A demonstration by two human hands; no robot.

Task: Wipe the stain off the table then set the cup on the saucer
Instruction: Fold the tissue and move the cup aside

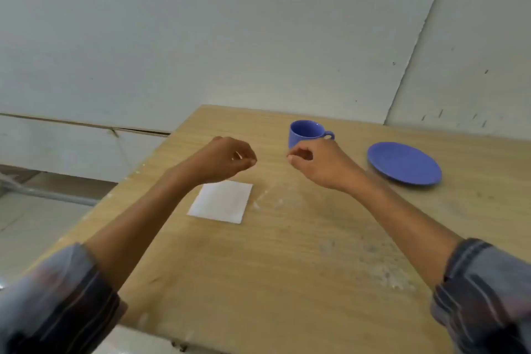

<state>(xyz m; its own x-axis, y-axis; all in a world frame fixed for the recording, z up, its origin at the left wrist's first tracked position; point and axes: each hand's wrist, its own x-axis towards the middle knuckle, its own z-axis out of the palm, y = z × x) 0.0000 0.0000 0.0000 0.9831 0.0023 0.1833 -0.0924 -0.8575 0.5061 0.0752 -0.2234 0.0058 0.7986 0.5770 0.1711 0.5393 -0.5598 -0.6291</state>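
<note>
A blue cup [305, 132] stands upright near the far edge of the wooden table [258, 282], its handle pointing right. To its right lies an empty blue saucer [403, 162]. A white folded tissue [222, 202] lies flat in the middle of the table. Just right of the tissue is a pale whitish stain [273, 198]. My left hand [227, 158] hovers above the tissue's far edge, fingers curled and empty. My right hand [319, 162] hovers in front of the cup, fingers loosely curled, holding nothing.
Further pale scuffs [382, 267] mark the table near my right forearm. The table's left edge drops to a tiled floor [34, 224]. A grey-white wall [230, 37] stands right behind the table.
</note>
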